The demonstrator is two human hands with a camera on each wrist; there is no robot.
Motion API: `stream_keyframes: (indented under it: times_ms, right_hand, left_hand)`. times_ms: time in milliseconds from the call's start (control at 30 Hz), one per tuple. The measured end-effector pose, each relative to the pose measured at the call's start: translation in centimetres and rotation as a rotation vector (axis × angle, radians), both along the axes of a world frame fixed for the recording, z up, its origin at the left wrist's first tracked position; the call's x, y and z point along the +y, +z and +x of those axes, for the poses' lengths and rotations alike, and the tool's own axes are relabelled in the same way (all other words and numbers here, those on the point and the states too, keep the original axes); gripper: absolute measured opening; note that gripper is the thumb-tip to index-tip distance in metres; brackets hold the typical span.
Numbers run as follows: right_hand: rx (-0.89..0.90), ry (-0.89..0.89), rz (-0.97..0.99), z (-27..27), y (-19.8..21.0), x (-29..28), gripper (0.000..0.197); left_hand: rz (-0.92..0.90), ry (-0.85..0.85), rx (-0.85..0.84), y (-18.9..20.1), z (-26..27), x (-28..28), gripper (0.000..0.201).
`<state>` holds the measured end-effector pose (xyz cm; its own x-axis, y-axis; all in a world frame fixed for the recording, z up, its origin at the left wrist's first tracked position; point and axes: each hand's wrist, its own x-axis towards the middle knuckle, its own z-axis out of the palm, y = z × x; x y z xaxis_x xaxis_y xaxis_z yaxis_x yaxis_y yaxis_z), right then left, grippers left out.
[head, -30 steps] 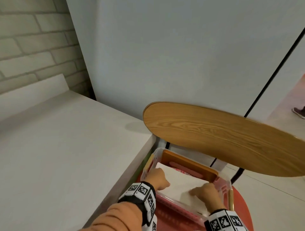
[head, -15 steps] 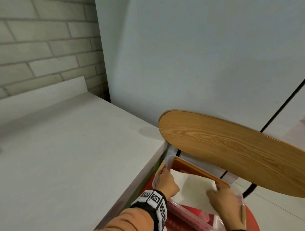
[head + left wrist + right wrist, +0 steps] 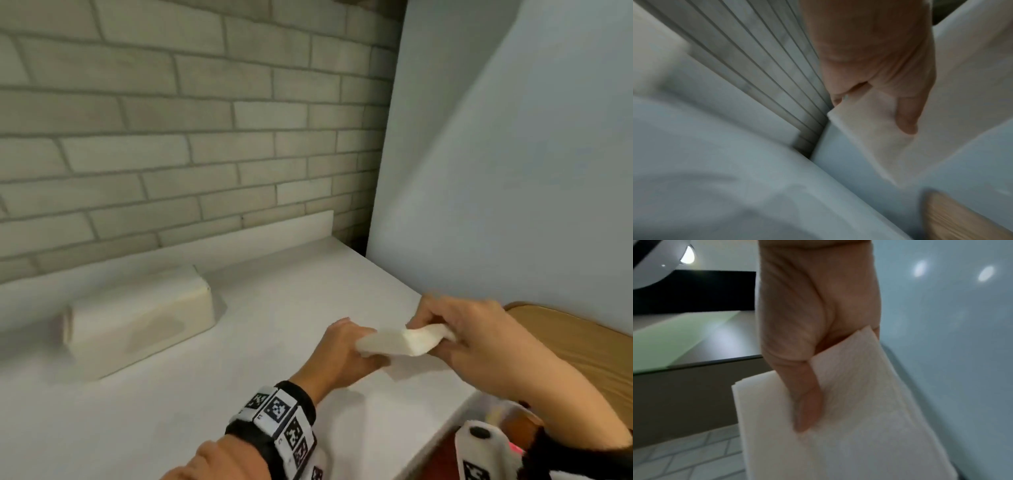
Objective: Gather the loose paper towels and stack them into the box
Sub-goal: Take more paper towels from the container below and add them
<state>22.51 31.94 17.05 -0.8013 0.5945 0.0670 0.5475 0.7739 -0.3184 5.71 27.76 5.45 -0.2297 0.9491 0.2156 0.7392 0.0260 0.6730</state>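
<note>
Left wrist band (image 3: 279, 416): black strap fitted with white square tiles, each printed with a black coded marker. Orange sleeve (image 3: 212, 462) below the band. Right wrist band (image 3: 479, 455): white housing, one black round stud, black strap, coded marker tiles. Both hands bare.

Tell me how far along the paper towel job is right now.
Midway, by the look of it. In hand: a stack of paper towels held over the white counter, the left hand and right hand each gripping one end. Left: stacking it into the cream box on the counter; nothing visibly in it yet.
</note>
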Motion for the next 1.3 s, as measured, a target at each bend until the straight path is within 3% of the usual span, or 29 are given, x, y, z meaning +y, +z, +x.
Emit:
stream_keyframes:
  times_ms: [100, 233, 333, 500, 600, 700, 800, 900, 1067, 1233, 1300]
  right_hand:
    - [0.099, 0.147, -0.077, -6.3, 0.9, -1.2, 0.021]
    - [0.234, 0.237, -0.182, -15.6, -0.1, -1.9, 0.022]
    - [0.37, 0.27, -0.312, -23.1, -2.3, -1.7, 0.018]
    - [0.541, 0.27, -0.775, -32.8, -4.9, -3.1, 0.025]
    - [0.559, 0.251, -0.924, -36.9, -5.6, -3.3, 0.025]
    - [0.634, 0.27, -0.972, -38.9, -5.4, -3.0, 0.028]
    - [0.664, 0.261, -1.023, -39.4, -6.3, -2.0, 0.03]
    - [0.621, 0.198, -1.066, -39.6, -8.6, -0.8, 0.03]
    - [0.411, 0.165, -1.018, -39.7, -12.3, 0.4, 0.029]
    - [0.601, 0.187, -1.118, -40.1, -11.0, 1.1, 0.031]
    - [0.543, 0.212, -1.112, -40.3, -11.2, 0.8, 0.033]
  left_hand:
    - [0.002, 0.205, 0.017, 0.8, -7.7, -5.5, 0.024]
    - [0.13, 0.518, -0.198, 2.2, -17.6, -13.1, 0.015]
    - [0.206, 0.731, -0.266, 3.3, -23.3, -17.8, 0.026]
    - [0.387, 0.874, -0.482, 3.6, -27.4, -21.5, 0.028]
    - [0.499, 0.911, -0.623, 3.5, -28.3, -21.2, 0.034]
    - [0.592, 0.923, -0.703, 3.3, -29.1, -20.4, 0.025]
    - [0.629, 0.953, -0.742, 2.4, -29.6, -19.2, 0.03]
    - [0.546, 0.986, -0.769, 0.1, -29.7, -17.9, 0.024]
    - [0.361, 1.014, -0.676, -1.8, -29.5, -16.5, 0.037]
    - [0.501, 0.962, -0.627, -0.5, -29.6, -16.6, 0.028]
    - [0.539, 0.988, -0.629, -0.5, -29.7, -16.7, 0.029]
